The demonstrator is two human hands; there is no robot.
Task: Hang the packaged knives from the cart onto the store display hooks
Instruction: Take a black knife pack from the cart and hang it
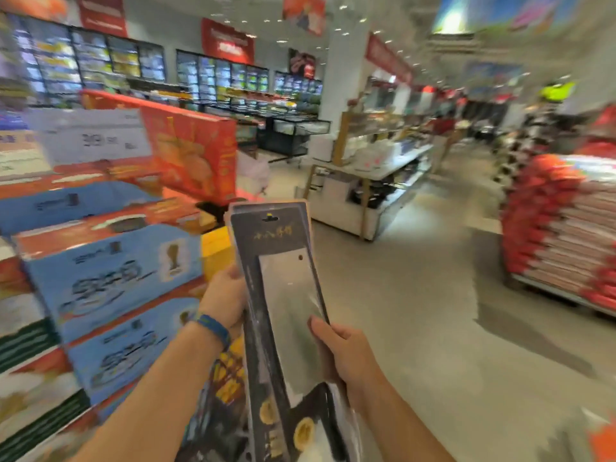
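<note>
A packaged knife (pixel 286 295) stands upright in front of me: a broad steel cleaver blade on a black card with a hang hole at its top edge. At least one more similar pack lies behind it in the same grip. My left hand (pixel 226 295) grips the pack's left edge about midway up; a blue band circles that wrist. My right hand (pixel 343 351) holds the right edge lower down, thumb on the blade window. No display hooks or cart are in view. The picture is blurred by motion.
Stacked blue and orange boxes (pixel 110 275) rise close on the left, with a tall red carton (pixel 196 155) behind them. An open grey floor aisle (pixel 416 311) runs ahead. A white display table (pixel 376 181) stands mid-aisle. Red-and-pink stacked sacks (pixel 563 235) fill the right.
</note>
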